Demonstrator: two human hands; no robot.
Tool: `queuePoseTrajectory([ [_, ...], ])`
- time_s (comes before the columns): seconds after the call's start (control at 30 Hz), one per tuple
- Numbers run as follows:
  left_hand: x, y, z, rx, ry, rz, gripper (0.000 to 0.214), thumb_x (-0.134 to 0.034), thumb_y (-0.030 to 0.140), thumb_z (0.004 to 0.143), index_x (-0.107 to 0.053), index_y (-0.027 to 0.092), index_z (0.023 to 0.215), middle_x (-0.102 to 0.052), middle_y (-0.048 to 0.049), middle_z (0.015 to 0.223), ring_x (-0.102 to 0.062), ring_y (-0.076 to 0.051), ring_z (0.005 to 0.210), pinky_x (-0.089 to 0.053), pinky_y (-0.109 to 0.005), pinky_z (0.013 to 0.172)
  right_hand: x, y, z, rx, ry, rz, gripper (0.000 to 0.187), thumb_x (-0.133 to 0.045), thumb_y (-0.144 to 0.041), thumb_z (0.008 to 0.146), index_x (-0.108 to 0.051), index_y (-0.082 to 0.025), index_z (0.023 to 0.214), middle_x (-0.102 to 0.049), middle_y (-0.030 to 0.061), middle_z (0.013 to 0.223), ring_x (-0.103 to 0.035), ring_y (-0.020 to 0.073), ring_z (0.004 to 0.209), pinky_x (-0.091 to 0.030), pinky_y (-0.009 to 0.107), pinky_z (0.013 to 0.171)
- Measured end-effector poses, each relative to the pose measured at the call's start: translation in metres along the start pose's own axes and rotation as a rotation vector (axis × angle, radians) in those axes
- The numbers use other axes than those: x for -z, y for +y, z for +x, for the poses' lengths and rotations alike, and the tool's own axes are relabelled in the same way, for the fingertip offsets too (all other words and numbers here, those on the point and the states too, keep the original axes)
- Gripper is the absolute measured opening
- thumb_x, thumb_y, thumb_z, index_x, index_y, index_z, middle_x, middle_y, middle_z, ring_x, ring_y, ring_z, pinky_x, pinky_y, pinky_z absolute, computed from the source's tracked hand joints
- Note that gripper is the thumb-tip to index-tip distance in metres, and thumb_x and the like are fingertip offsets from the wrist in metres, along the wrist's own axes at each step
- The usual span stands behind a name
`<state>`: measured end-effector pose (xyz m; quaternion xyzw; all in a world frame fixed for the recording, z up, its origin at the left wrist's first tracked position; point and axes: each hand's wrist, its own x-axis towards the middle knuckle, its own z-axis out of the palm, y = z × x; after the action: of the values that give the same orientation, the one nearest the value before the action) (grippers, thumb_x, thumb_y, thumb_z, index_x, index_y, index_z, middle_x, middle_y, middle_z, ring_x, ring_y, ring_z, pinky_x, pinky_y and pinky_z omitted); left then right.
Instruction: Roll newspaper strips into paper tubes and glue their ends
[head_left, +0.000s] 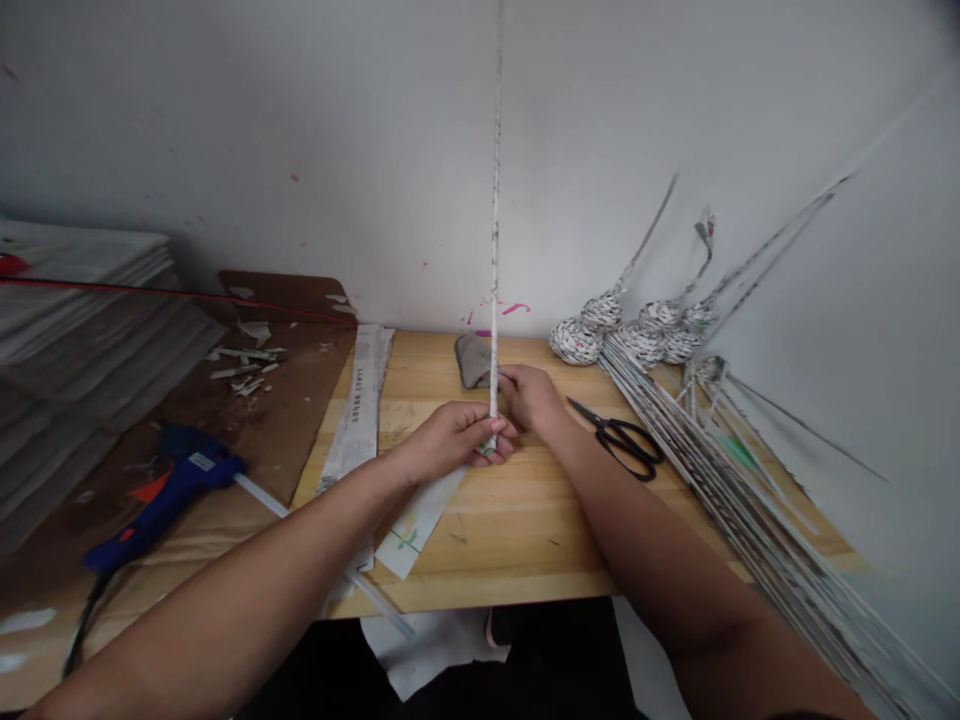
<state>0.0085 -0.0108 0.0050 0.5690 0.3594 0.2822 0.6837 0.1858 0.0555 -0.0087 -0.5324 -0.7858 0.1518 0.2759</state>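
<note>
Near centre of frame, lower end of rolled paper rod (495, 250) is clamped between thumb and fingers of left hand (463, 437); rod is held upright, running to top edge. Left forearm (300, 545) is extended from lower left. Right hand (534, 397) is held just right of rod, fingers bent, beside grey cloth (472, 360); whether anything is gripped cannot be told. Right of centre, woven gourd-shaped forms (576, 342) are grouped on surface (540, 520), insides hidden.
</note>
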Motion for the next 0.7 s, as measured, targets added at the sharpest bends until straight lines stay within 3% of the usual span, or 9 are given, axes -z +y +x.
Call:
queuePoseTrajectory([
  [0.1, 0.000, 0.001, 0.000, -0.002, 0.001, -0.002, 0.042, -0.063, 0.054, 0.085, -0.068, 0.014, 0.096, -0.072, -0.0089, 0.088, -0.067, -0.015, 0.078, -0.050, -0.029, 0.071, 0.013, -0.005, -0.004, 0.059, 0.080, 0.221, 0.033, -0.046, -0.036, 0.096, -0.071, -0.019, 0.110, -0.072, 0.0073, 0.098, -0.062, 0.0201, 0.089, -0.044, 0.030, 0.081],
  [0.17, 0.001, 0.002, 0.000, -0.012, -0.005, -0.005, 0.042, -0.063, 0.054, 0.085, -0.068, 0.014, 0.097, -0.072, -0.0098, 0.090, -0.067, -0.016, 0.080, -0.051, -0.031, 0.073, 0.023, -0.013, -0.007, 0.039, 0.072, 0.414, 0.038, -0.048, -0.045, 0.095, -0.072, -0.017, 0.106, -0.071, 0.0070, 0.091, -0.061, 0.0188, 0.083, -0.045, 0.029, 0.076],
  [0.3, 0.002, 0.001, 0.001, -0.026, -0.015, 0.005, 0.041, -0.062, 0.052, 0.087, -0.069, 0.014, 0.098, -0.072, -0.0099, 0.090, -0.067, -0.016, 0.080, -0.052, -0.031, 0.075, 0.041, -0.033, -0.013, 0.009, -0.237, 0.749, 0.040, -0.057, -0.051, 0.089, -0.073, -0.017, 0.102, -0.062, 0.0016, 0.074, -0.050, 0.0114, 0.062, -0.038, 0.023, 0.054],
  [0.4, 0.001, -0.001, 0.002, -0.048, -0.033, 0.033, 0.038, -0.061, 0.050, 0.088, -0.069, 0.014, 0.098, -0.072, -0.0092, 0.092, -0.066, -0.015, 0.081, -0.052, -0.030, 0.075, 0.045, -0.044, -0.017, -0.016, -0.304, 0.773, 0.037, -0.062, -0.050, 0.086, -0.074, -0.016, 0.096, -0.054, -0.0019, 0.062, -0.042, 0.0093, 0.054, -0.034, 0.022, 0.050],
  [0.6, 0.000, -0.004, 0.002, -0.111, -0.035, 0.042, 0.036, -0.061, 0.048, 0.088, -0.068, 0.014, 0.099, -0.073, -0.0103, 0.095, -0.067, -0.017, 0.086, -0.052, -0.030, 0.077, 0.043, -0.054, -0.017, -0.103, -0.158, 0.758, 0.033, -0.076, -0.046, 0.070, -0.063, -0.017, 0.063, -0.047, -0.0044, 0.053, -0.039, 0.0086, 0.051, -0.030, 0.023, 0.046],
  [0.7, -0.001, -0.004, 0.002, -0.133, -0.035, 0.049, 0.034, -0.061, 0.046, 0.089, -0.068, 0.014, 0.099, -0.073, -0.0099, 0.094, -0.067, -0.017, 0.087, -0.052, -0.031, 0.078, 0.041, -0.056, -0.017, -0.095, -0.100, 0.725, 0.035, -0.078, -0.046, 0.068, -0.060, -0.018, 0.059, -0.046, -0.0044, 0.053, -0.040, 0.0091, 0.052, -0.031, 0.024, 0.047],
])
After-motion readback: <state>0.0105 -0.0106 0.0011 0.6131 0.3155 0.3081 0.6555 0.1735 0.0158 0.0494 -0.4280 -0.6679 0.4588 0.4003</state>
